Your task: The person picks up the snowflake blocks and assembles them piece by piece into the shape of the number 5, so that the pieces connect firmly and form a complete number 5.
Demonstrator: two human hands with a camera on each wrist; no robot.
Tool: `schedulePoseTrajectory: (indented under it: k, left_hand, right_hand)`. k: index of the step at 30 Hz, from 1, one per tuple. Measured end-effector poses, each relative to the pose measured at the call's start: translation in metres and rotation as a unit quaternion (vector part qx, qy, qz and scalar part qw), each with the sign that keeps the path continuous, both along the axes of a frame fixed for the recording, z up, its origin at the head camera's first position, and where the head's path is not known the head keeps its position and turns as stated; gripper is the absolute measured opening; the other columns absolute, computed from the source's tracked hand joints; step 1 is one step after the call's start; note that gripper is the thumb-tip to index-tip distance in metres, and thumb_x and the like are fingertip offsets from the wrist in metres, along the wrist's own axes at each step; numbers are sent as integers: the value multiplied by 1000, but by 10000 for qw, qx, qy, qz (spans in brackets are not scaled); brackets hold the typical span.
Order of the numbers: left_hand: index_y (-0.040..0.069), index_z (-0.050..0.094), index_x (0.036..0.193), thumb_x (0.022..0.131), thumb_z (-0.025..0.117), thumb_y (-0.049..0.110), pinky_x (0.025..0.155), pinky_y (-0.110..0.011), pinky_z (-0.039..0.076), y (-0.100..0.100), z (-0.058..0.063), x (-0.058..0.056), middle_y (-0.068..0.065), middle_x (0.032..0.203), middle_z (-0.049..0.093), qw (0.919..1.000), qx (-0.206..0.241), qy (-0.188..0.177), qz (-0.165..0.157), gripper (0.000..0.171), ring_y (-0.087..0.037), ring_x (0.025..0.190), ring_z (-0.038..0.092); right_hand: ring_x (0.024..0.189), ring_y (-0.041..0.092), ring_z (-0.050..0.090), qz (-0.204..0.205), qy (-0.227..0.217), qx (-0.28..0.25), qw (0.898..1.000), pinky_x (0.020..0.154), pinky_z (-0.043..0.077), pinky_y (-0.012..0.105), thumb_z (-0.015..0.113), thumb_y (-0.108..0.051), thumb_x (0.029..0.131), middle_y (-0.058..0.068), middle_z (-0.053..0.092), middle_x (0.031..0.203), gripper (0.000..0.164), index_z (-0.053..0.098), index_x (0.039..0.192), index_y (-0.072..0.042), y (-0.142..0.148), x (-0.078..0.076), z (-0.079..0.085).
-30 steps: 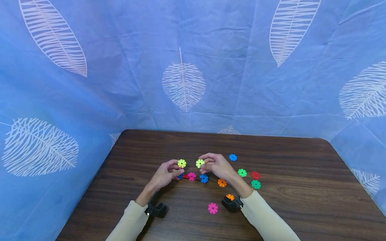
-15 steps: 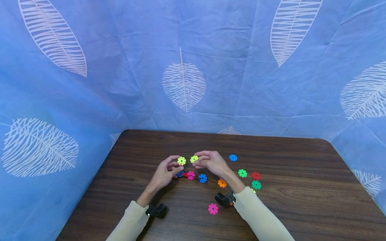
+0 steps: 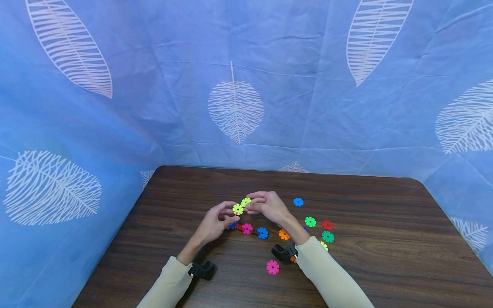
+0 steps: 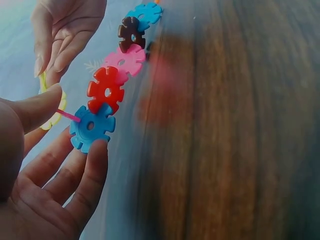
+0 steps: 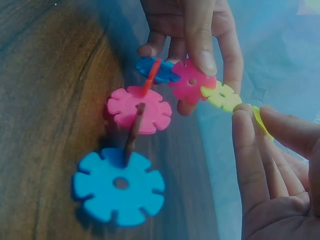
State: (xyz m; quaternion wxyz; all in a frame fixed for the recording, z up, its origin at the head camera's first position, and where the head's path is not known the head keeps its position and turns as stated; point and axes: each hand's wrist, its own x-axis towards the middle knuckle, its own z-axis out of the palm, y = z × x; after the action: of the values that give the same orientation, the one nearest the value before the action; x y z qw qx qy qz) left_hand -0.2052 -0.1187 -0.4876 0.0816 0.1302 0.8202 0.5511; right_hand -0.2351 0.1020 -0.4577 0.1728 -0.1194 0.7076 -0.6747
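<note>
My left hand [image 3: 213, 224] holds a chain of flower-shaped interlocking discs, its thumb against a pink disc [image 5: 182, 87]. From there the chain runs through a blue disc [image 4: 82, 136], a red disc [image 4: 100, 92], another pink disc [image 5: 119, 104] and a brown disc [image 4: 125, 31] to a blue disc [image 5: 97, 175] hanging low over the table. A yellow disc [image 5: 230, 103] sits at the chain's upper end. Between thumb and fingertips my right hand [image 3: 269, 208] pinches a second yellow disc [image 5: 260, 122] on edge, close against the first. Whether their slots interlock is hidden by the fingertips.
Loose discs lie to the right on the brown table [image 3: 385, 222]: blue [image 3: 298, 202], green [image 3: 310, 221], red [image 3: 327, 225] and orange [image 3: 284, 234] among them. A pink disc [image 3: 273, 267] lies nearer the front. A blue leaf-patterned cloth [image 3: 292, 107] hangs behind.
My right hand has moved left with its yellow disc, closing the gap to the chain's yellow disc. Lately the left hand has shifted the chain slightly right and toward the front.
</note>
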Motion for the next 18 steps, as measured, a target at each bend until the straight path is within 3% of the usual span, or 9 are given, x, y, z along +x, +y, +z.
schedulePoseTrajectory:
  k: [7,12,18]
  left_hand:
    - [16,60,129,93,70,19,65,-30,55,4,1,0,-6,108,72,9998,-143,107,-10,37,-16,80,66]
    - [18,61,128,93,71,22,63,-28,54,5,-1,-1,-3,105,73,9997,-140,217,-47,37,-15,79,66]
    - [18,61,129,93,71,24,61,-28,53,8,-1,-1,-3,105,72,9995,-94,276,-124,39,-16,79,66]
  right_hand:
    - [96,32,72,41,128,244,9996,89,54,50,63,3,93,27,71,104,39,54,130,15,-1,0,7]
    - [92,35,72,93,204,361,9991,88,53,53,64,0,94,25,72,101,40,54,129,15,-2,1,12]
    - [81,32,71,-278,448,789,9955,82,57,50,70,-13,93,15,74,99,38,63,125,7,-5,3,10]
